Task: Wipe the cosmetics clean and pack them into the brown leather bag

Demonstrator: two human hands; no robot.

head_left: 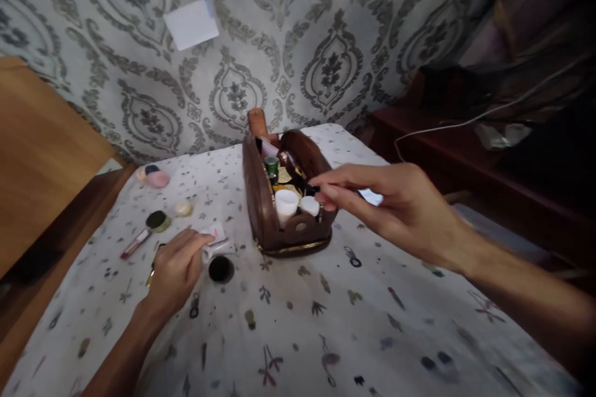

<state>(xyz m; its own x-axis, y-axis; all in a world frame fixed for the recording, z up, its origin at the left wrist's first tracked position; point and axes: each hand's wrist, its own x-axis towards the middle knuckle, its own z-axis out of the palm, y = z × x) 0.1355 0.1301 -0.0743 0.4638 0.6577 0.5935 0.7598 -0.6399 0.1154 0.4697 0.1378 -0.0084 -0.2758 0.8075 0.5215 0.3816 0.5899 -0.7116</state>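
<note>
My left hand (179, 267) is low over the cloth at left, its fingers closed on a small clear tube (216, 247) with a whitish, pink-marked part. Right beside that tube is a round black lid or jar (220, 269). A brown cosmetic bag (261, 211) stands unzipped in the middle. White jars (285, 203), a green-capped bottle (272, 169) and other cosmetics fill it. My right hand (395, 208) reaches over the bag's right rim with thumb and forefinger pinched together. Something dark shows at those fingertips, too small to name.
Left of the bag lie a dark-lidded green jar (158, 221), a lip gloss tube (135, 244), a cream-coloured round item (183, 208) and pink sponges (156, 178). A wooden panel (46, 155) borders the left side. A cable (465, 120) crosses dark red furniture (419, 142) at right.
</note>
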